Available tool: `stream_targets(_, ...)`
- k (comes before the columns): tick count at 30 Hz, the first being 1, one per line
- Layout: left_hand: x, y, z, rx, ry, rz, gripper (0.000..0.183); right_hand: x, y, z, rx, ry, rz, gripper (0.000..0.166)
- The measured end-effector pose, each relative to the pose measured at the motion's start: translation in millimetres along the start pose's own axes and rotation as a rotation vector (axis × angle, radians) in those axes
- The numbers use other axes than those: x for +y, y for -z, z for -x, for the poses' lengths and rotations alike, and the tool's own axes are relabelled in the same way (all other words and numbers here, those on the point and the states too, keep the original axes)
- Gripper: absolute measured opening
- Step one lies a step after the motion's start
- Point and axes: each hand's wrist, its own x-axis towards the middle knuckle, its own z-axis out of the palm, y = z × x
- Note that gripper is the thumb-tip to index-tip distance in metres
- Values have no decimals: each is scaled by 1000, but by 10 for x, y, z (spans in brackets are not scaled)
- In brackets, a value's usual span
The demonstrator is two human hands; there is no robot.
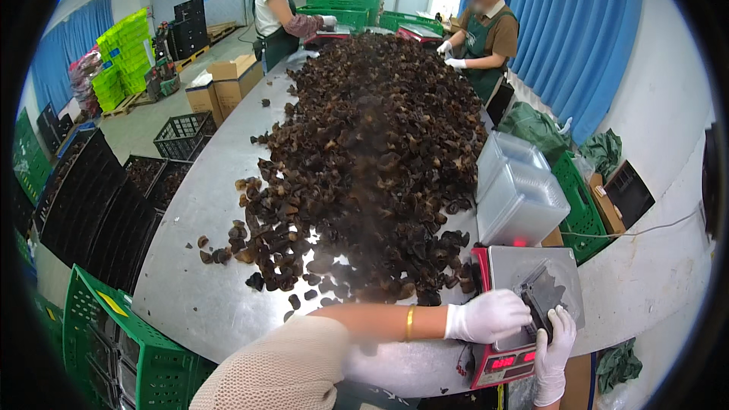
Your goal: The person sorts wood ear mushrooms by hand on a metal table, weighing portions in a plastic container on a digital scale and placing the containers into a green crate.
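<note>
On the steel pan of a red digital scale (494, 361) lies a clear plastic tray (547, 290) with dark wood ear mushrooms in it. My left hand (494, 316), in a white glove, reaches across from the left and touches the tray's near left edge. My right hand (555, 341), gloved too, has its fingers on the tray's near right corner. How firmly either hand grips is hard to tell. A large heap of wood ear mushrooms (376, 142) covers the middle of the metal table (193, 228), with some loose pieces at its left and near edges.
Stacked clear trays (521, 199) stand behind the scale. A green crate (136, 347) with packed trays is at the near left, black crates (185, 134) beyond it. Green crates (581, 210) lie right. Two co-workers (279, 11) (484, 34) stand at the table's far end.
</note>
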Motion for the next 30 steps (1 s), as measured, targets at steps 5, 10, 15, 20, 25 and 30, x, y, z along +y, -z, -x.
stream_targets(5, -363, 162, -159, -36, 827, 137, 31, 20, -159, 2, 72, 43, 41, 42)
stream_targets(10, -596, -12, -404, -175, 1185, 787, 16, 154, -215, 14, 211, 137, 87, 38)
stream_targets(15, -568, -143, -377, -204, 1222, 688, 19, 623, 21, 349, -62, -425, -266, 37)
stream_targets(20, -464, -136, -47, 298, 915, 363, 7, 237, -104, 8, -55, -578, -610, 31)
stream_targets(25, 273, 1424, -80, 756, 434, 202, 7, -201, -263, -1058, 237, -115, -558, 32)
stream_targets(30, 1114, 2556, 304, 1010, 118, 389, 76, -1227, -495, -2147, 229, 370, -898, 34)
